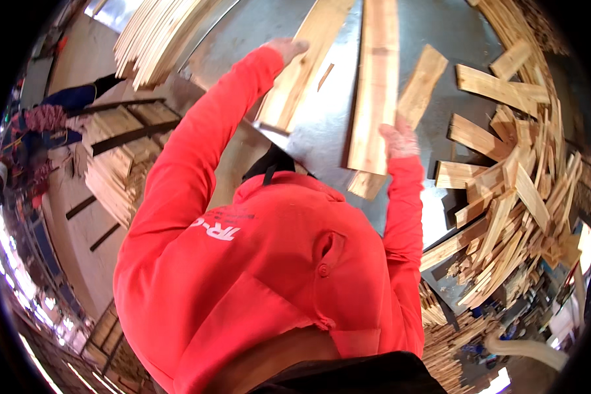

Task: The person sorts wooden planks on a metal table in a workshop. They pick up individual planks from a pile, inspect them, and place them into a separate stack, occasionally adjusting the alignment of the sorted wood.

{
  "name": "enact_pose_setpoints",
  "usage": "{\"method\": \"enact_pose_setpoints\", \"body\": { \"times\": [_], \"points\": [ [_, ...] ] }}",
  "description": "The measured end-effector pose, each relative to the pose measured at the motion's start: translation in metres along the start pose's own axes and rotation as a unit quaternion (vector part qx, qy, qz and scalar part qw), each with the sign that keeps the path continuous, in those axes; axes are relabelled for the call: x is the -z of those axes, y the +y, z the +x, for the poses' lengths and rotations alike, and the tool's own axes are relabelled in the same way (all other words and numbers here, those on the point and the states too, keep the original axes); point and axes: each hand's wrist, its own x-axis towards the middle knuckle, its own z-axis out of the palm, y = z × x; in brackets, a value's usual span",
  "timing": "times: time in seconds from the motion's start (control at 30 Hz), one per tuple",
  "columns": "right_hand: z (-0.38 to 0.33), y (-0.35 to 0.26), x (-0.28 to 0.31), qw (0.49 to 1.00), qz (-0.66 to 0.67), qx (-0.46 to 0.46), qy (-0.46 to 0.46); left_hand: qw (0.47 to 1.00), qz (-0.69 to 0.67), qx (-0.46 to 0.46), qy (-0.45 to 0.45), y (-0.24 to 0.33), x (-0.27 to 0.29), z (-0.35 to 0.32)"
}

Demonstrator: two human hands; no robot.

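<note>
Two long pale wooden boards lie ahead of me on a grey metal table. My left hand is closed on the left edge of the left board, its thumb over the top face. My right hand, slightly blurred, grips the right edge of the right board near its near end. A short offcut lies just beyond my right hand. Another short piece sticks out from under the right board's near end. A thin splinter rests between the boards.
A heap of offcuts and strips covers the table's right side. At the upper left stands a stack of boards. Another board stack with dark bars is on the left, near a person. A pale hose lies lower right.
</note>
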Motion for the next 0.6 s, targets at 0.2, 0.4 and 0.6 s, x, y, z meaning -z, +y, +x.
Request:
{"method": "enact_pose_setpoints", "body": {
  "times": [0.2, 0.4, 0.6],
  "points": [
    [-0.004, -0.077, 0.107, 0.828, -0.53, 0.182, -0.026, 0.955, 0.25, -0.161, -0.026, -0.086, 0.022, 0.111],
    [0.077, -0.121, 0.095, 0.736, -0.609, 0.285, -0.074, 0.945, 0.32, -0.073, -0.005, -0.08, 0.065, 0.03],
    [0.062, -0.167, 0.057, 0.816, -0.438, 0.273, -0.26, 0.987, 0.156, -0.002, -0.032, -0.131, 0.152, 0.005]
  ]
}}
